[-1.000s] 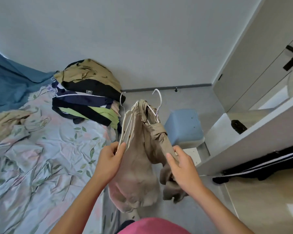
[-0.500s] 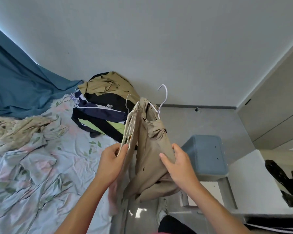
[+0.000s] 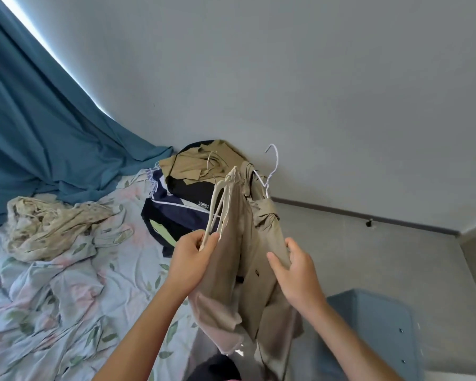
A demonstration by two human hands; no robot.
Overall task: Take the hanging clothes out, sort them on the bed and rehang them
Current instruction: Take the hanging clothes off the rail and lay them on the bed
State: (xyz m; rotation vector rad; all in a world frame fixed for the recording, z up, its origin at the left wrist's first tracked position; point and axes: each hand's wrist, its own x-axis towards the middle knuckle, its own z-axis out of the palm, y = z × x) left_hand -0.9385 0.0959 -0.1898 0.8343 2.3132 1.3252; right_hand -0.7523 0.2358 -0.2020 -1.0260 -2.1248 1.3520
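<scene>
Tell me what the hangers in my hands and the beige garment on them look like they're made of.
The white hanger looks like thin coated wire: a slim, evenly bent hook. The cream hangers gripped by the left hand look like plastic, smooth and matte, though I can't be sure. The beige garment held by the right hand seems a thin woven fabric, matte and softly creased.

No legible text found. A small white label (image 3: 203, 206) on the black garment (image 3: 188, 189) cannot be read.

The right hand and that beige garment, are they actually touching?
Touching. The head view shows the right hand with its fingers and thumb curled round a fold of the beige garment, no gap between them.
</scene>
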